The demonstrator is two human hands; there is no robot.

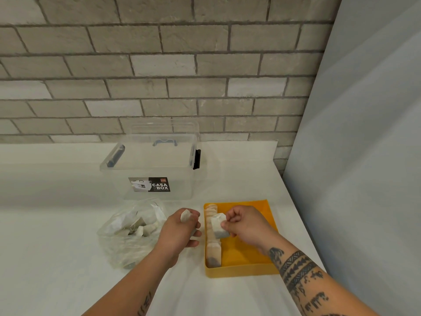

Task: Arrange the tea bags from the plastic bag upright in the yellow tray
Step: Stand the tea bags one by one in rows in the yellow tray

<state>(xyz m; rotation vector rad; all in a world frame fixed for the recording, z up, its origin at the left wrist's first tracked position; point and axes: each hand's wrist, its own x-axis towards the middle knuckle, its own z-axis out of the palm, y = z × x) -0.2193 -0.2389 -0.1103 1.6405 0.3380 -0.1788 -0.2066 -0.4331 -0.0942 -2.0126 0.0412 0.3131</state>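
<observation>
A yellow tray [250,258] sits on the white counter at the right. A row of several tea bags [213,249] stands upright along its left wall. My right hand [246,224] hovers over the tray and pinches one white tea bag [218,225] just above that row. To the left of the tray, my left hand [180,229] holds another tea bag [185,215] between its fingertips. The clear plastic bag [129,233] lies crumpled further left with several tea bags inside.
A clear lidded storage box [150,163] with a black label stands behind the bag, against the brick wall [159,65]. A grey panel [364,156] rises along the counter's right edge, close to the tray.
</observation>
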